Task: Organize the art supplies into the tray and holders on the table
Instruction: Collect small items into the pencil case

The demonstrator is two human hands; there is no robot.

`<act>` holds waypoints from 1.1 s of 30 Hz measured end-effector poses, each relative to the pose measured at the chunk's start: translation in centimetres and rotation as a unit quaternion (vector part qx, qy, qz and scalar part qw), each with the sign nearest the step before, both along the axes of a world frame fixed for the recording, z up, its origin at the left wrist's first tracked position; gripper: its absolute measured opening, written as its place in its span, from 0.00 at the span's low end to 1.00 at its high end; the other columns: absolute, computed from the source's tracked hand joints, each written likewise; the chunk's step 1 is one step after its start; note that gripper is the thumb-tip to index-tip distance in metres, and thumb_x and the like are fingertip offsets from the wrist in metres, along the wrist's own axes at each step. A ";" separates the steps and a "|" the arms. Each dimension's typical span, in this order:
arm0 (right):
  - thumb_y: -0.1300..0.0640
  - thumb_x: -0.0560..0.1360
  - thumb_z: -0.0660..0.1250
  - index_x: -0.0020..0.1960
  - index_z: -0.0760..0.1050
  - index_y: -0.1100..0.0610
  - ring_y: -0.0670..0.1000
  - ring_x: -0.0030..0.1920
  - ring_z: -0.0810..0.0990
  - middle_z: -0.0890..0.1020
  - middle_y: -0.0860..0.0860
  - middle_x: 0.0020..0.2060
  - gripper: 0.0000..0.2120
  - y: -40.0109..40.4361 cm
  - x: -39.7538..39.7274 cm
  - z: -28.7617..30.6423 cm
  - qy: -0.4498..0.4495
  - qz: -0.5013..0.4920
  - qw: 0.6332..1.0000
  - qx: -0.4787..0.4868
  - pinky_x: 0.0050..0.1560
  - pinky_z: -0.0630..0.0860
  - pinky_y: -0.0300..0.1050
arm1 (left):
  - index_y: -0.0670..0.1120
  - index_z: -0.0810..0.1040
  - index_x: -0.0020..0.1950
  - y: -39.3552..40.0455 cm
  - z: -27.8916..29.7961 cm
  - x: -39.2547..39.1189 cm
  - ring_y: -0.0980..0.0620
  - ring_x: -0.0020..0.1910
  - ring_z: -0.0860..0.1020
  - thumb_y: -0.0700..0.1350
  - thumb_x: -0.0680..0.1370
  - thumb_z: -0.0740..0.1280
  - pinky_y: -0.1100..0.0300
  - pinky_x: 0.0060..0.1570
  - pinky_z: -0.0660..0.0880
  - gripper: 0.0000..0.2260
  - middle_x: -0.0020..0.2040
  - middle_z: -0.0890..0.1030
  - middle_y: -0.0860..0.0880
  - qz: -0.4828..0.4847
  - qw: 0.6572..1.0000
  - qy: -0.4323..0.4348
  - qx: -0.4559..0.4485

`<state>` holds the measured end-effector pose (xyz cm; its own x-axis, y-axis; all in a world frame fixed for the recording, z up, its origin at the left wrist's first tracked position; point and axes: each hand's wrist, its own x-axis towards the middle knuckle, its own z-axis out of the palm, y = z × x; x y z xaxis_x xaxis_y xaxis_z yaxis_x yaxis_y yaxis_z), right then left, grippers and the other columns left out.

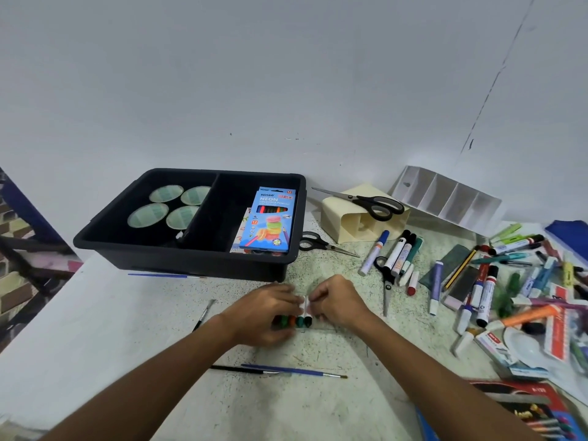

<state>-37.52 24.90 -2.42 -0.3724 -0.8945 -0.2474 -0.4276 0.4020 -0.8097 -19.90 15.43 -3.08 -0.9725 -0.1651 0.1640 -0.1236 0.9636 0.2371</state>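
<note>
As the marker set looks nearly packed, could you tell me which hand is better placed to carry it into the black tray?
Probably the left hand: it already grips the marker set, and the black tray lies on its side.

This looks like a home craft or hobby corner rather than a shop or office. A worn, paint-speckled table (334,409) is pushed against a plain pale wall (286,74) with scuff marks and a thin crack. A black two-compartment tray (178,249) sits toward its far edge, and loose markers (486,294), scissors (366,200) and paintbrushes (296,370) are strewn over its right side. Beyond the table's left edge, patterned fabric (19,265) suggests household furnishing.
</note>
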 end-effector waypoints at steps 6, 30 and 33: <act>0.62 0.73 0.71 0.48 0.84 0.58 0.42 0.36 0.78 0.84 0.50 0.41 0.05 1.4 -0.9 0.4 0.100 0.028 0.994 -0.040 0.34 0.73 0.30 | 0.44 0.84 0.51 1.2 0.4 -2.6 0.54 0.50 0.77 0.46 0.74 0.70 0.55 0.48 0.78 0.08 0.48 0.82 0.50 0.032 0.994 0.096 0.030; 0.35 0.65 0.71 0.62 0.76 0.50 0.57 0.69 0.57 0.63 0.54 0.71 0.31 7.9 -16.9 0.5 0.395 -0.002 0.915 0.084 0.64 0.60 0.54 | 0.54 0.65 0.74 2.9 2.2 -25.8 0.43 0.71 0.55 0.64 0.65 0.74 0.42 0.64 0.58 0.40 0.75 0.58 0.44 -0.008 0.975 -0.168 -0.147; 0.35 0.65 0.72 0.63 0.77 0.50 0.57 0.69 0.57 0.64 0.54 0.70 0.31 7.7 -17.3 0.4 0.385 -0.007 0.920 0.076 0.64 0.59 0.54 | 0.56 0.67 0.73 2.6 2.3 -26.3 0.43 0.70 0.55 0.64 0.66 0.74 0.43 0.64 0.59 0.38 0.75 0.58 0.45 -0.010 0.973 -0.181 -0.144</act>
